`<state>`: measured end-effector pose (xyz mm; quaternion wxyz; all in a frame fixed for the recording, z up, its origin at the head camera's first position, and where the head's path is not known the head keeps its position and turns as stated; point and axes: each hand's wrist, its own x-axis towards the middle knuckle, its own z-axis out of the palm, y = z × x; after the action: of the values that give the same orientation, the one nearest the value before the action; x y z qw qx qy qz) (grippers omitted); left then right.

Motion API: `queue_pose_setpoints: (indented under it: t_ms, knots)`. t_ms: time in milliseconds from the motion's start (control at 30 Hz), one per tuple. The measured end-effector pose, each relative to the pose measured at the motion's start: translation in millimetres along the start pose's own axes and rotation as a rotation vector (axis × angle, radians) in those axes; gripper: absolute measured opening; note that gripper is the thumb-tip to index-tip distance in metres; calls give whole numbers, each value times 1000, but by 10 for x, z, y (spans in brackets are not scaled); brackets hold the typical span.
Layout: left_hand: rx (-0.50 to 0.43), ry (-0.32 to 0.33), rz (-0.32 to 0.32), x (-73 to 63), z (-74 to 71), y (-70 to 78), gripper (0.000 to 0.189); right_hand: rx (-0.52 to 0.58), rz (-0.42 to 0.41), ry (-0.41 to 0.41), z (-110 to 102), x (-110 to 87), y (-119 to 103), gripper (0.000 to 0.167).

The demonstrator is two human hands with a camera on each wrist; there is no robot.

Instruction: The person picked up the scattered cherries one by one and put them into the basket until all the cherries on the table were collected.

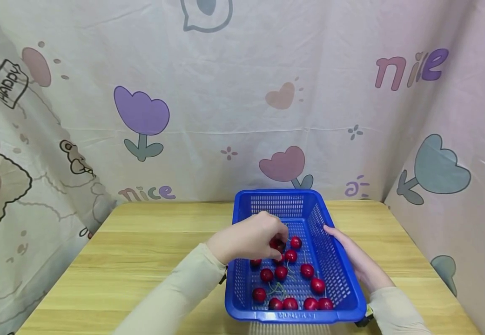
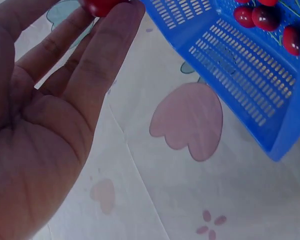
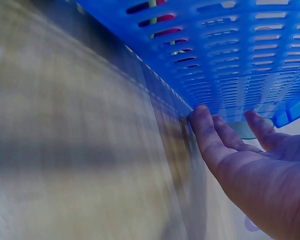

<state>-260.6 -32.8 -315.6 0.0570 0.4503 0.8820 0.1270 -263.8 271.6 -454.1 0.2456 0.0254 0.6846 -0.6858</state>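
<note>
My left hand (image 1: 248,237) reaches over the left side of a blue plastic basket (image 1: 294,317) and pinches a dark red cherry (image 2: 102,7) between thumb and fingers. In the head view that hand partly covers the cherry it holds. Several red cherries with green stems lie on the basket floor, among them one cherry (image 1: 307,271) to the right and another cherry (image 1: 259,294) at the front left. Outside the right wall, my right hand (image 1: 357,260) rests its extended fingers (image 3: 207,132) against the basket's side without curling round it.
The basket stands on a light wooden table (image 1: 158,251). Behind the table and at both sides hangs a pale curtain (image 1: 209,93) printed with flowers, hearts and words. Dark straps show at both wrists.
</note>
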Motion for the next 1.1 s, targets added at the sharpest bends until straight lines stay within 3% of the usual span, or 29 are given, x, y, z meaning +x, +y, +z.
queue_pose_setpoints:
  t_ms: [400, 733, 900, 1100]
  knots:
    - [18, -70, 24, 159, 64, 177, 28, -16, 8, 17, 12, -10, -2, 91]
    - [-28, -129, 45, 219, 157, 251, 29, -28, 13, 39, 23, -13, 9, 92]
    - [-26, -124, 61, 225, 178, 233, 30, -30, 16, 44, 21, -16, 16, 91]
    - [-17, -48, 115, 110, 109, 128, 23, -23, -3, -15, -2, -1, 9, 90]
